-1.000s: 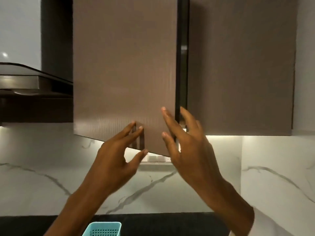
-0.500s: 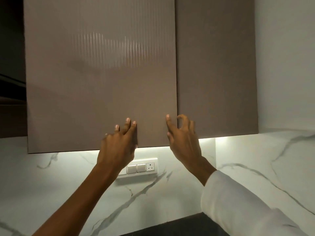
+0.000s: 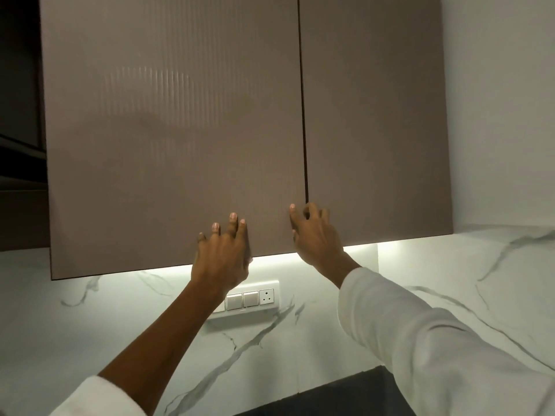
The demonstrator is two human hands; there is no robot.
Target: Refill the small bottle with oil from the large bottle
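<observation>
Neither bottle is in view. Two brown ribbed cupboard doors fill the upper frame, both flush with a thin dark gap between them. My left hand presses with straight fingers flat on the lower part of the left door. My right hand rests at the bottom of the gap, its fingers spread across the edges of the left door and the right door. Neither hand holds anything.
A white switch plate with a socket sits on the lit marble wall under the cupboard. A dark countertop edge shows at the bottom. A dark hood area lies at the far left.
The left door, ajar a second ago, has swung flush with the right one. Both hands have followed it in and now lie on the door fronts. The view has tilted upward.
</observation>
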